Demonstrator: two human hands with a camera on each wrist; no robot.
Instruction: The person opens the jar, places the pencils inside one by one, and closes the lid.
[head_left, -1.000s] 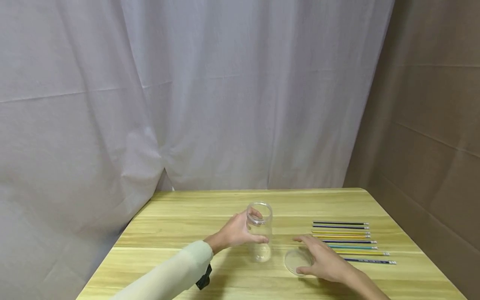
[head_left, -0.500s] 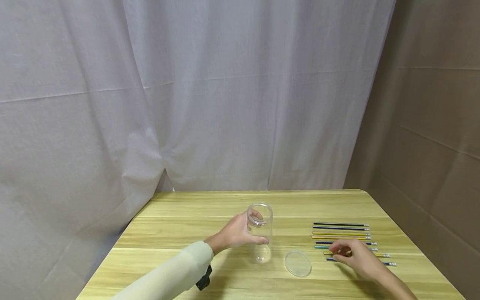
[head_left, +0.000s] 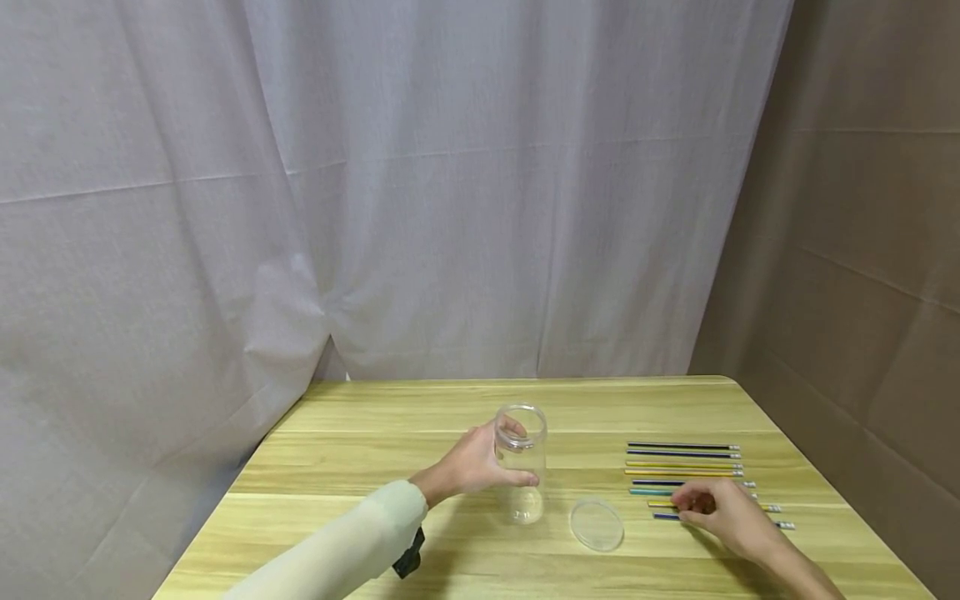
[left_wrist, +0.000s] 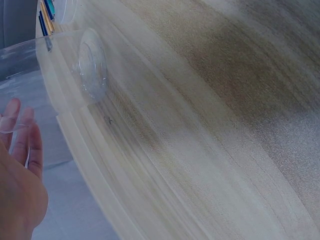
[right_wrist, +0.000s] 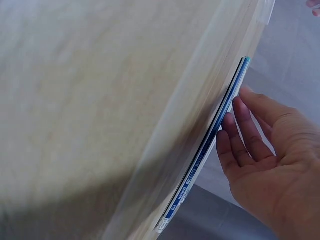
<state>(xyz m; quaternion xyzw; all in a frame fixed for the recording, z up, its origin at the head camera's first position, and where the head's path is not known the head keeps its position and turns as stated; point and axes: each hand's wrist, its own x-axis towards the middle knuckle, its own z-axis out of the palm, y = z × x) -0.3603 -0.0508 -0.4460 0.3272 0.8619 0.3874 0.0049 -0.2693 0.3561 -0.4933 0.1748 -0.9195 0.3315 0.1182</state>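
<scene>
A clear plastic jar [head_left: 522,467] stands upright on the table with no lid on it. My left hand [head_left: 480,462] grips its side, fingers behind and thumb in front; in the left wrist view the jar's base [left_wrist: 92,65] shows. To the right lies its round clear lid [head_left: 597,525], flat on the wood. Over the nearest pencils my right hand [head_left: 723,512] hovers low, fingertips bent down with a small gap to the thumb. The front dark blue pencil [head_left: 664,517] lies beneath it, also seen as a blue pencil [right_wrist: 190,175] beside the fingers in the right wrist view.
Several more pencils lie in a row on the right, including a yellow pencil [head_left: 682,473] and a teal pencil [head_left: 647,492], erasers to the right. The wooden table [head_left: 375,417] ends at a grey curtain [head_left: 435,250] behind and a brown cloth [head_left: 847,292] at right.
My right hand has left the lid and moved right to the front pencils, shifting only slightly in the last half second. The left hand and jar have stayed put.
</scene>
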